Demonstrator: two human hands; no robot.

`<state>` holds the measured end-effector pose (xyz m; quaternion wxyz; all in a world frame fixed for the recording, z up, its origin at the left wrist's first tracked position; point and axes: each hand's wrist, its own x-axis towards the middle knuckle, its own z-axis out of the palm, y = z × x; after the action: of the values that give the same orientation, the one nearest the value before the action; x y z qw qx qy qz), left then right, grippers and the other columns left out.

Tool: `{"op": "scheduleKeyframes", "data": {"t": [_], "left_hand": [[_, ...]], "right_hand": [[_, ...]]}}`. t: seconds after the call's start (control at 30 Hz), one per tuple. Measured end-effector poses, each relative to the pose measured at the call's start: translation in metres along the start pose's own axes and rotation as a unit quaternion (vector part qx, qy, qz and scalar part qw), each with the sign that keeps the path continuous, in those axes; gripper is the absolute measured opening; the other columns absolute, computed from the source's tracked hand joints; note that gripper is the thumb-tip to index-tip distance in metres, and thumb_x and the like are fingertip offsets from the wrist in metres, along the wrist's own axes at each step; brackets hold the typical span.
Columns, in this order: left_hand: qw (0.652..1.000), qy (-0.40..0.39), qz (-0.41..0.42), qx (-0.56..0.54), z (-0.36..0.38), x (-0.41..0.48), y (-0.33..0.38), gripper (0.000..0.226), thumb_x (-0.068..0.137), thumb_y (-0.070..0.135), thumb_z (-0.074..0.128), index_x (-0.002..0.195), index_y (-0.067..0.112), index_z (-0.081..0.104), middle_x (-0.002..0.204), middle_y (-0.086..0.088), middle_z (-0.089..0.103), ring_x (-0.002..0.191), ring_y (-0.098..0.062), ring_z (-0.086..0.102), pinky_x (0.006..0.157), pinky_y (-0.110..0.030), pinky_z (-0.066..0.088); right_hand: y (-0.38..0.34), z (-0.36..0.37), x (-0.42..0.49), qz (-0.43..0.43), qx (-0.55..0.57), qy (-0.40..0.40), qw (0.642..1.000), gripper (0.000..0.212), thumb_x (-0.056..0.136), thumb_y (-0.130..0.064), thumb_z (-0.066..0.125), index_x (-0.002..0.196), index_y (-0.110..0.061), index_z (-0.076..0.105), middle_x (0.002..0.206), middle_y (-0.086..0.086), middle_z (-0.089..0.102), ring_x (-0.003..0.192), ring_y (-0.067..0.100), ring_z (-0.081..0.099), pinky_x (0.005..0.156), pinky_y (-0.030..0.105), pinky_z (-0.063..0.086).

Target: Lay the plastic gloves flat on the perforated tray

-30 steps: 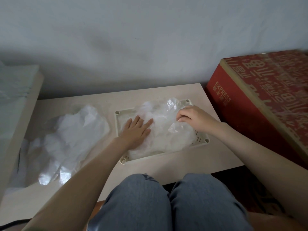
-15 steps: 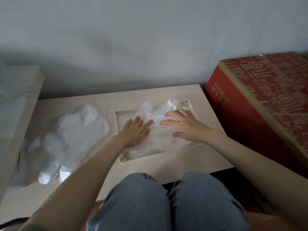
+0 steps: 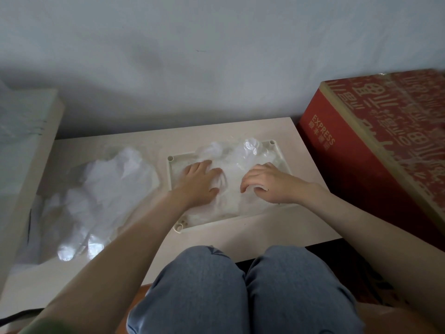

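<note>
Pressing plastic gloves (image 3: 231, 169) onto the perforated tray (image 3: 169, 175)

I am looking down at the tray, which is sitting at the centre of the frame on the pale table (image 3: 277, 233), and the clear gloves are lying crumpled across it, bunching up along its far edge. The left hand (image 3: 199, 182) is lying palm down on the plastic, fingers straight and slightly spread. The right hand (image 3: 273, 185) is resting just beside it with fingers bent and tips touching the film; I cannot tell whether it is pinching any plastic. A pile of plastic gloves (image 3: 103, 196) is lying on the table at centre left. A red box (image 3: 361, 169) is standing at the right edge, and knees (image 3: 204, 285) in jeans are filling the bottom.
</note>
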<state>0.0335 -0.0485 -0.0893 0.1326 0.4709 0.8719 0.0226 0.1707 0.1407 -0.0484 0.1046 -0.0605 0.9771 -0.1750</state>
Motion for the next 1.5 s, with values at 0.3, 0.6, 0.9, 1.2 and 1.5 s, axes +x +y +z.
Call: {"op": "scheduleKeyframes", "data": {"t": [0.3, 0.6, 0.9, 1.2, 1.5], "left_hand": [[0.997, 0.052, 0.027, 0.040, -0.016, -0.001, 0.014, 0.059, 0.081, 0.024, 0.050, 0.139, 0.020, 0.038, 0.148, -0.007, 0.023, 0.134, -0.029, 0.023, 0.111, -0.037, 0.014], [0.990, 0.107, 0.050, 0.082, 0.007, 0.010, -0.005, 0.052, 0.087, 0.024, 0.032, 0.127, 0.005, 0.060, 0.135, -0.017, 0.055, 0.122, -0.033, 0.056, 0.097, -0.046, 0.047], [0.994, 0.082, 0.005, 0.077, 0.025, 0.012, -0.010, 0.071, 0.090, 0.047, 0.014, 0.144, 0.010, 0.040, 0.151, -0.008, 0.035, 0.136, -0.028, 0.040, 0.108, -0.050, 0.034], [0.994, 0.095, -0.012, 0.060, 0.016, 0.001, -0.007, 0.067, 0.093, 0.051, 0.021, 0.137, 0.013, 0.052, 0.144, -0.014, 0.046, 0.128, -0.033, 0.049, 0.103, -0.049, 0.039], [0.945, 0.253, -0.205, 0.027, -0.002, -0.045, -0.046, 0.042, 0.084, 0.010, 0.061, 0.125, 0.002, 0.055, 0.134, -0.022, 0.049, 0.116, -0.041, 0.050, 0.097, -0.050, 0.040]], "right_hand": [[-0.030, 0.013, 0.029, -0.010, 0.019, 0.129, 0.991, 0.021, 0.090, -0.009, 0.045, 0.095, -0.008, 0.066, 0.095, 0.002, 0.065, 0.095, 0.021, 0.055, 0.088, 0.032, 0.041], [-0.019, 0.057, 0.048, 0.162, -0.058, 0.051, 0.984, 0.071, 0.097, -0.053, 0.016, 0.153, -0.015, 0.000, 0.161, 0.008, -0.004, 0.148, 0.021, -0.008, 0.119, 0.039, -0.002], [0.009, 0.047, 0.041, 0.225, -0.060, 0.044, 0.972, 0.062, 0.102, -0.046, 0.020, 0.153, -0.022, -0.007, 0.161, 0.003, -0.012, 0.147, 0.017, -0.015, 0.117, 0.038, -0.009], [0.009, 0.045, 0.042, 0.176, -0.107, 0.019, 0.978, 0.083, 0.075, -0.062, -0.015, 0.152, -0.034, -0.001, 0.161, -0.004, -0.012, 0.146, 0.016, -0.017, 0.115, 0.038, -0.014], [-0.016, 0.010, 0.041, 0.033, -0.117, 0.206, 0.971, 0.041, 0.085, -0.028, 0.039, 0.112, -0.011, 0.064, 0.121, 0.005, 0.061, 0.118, 0.021, 0.049, 0.101, 0.037, 0.022]]}}
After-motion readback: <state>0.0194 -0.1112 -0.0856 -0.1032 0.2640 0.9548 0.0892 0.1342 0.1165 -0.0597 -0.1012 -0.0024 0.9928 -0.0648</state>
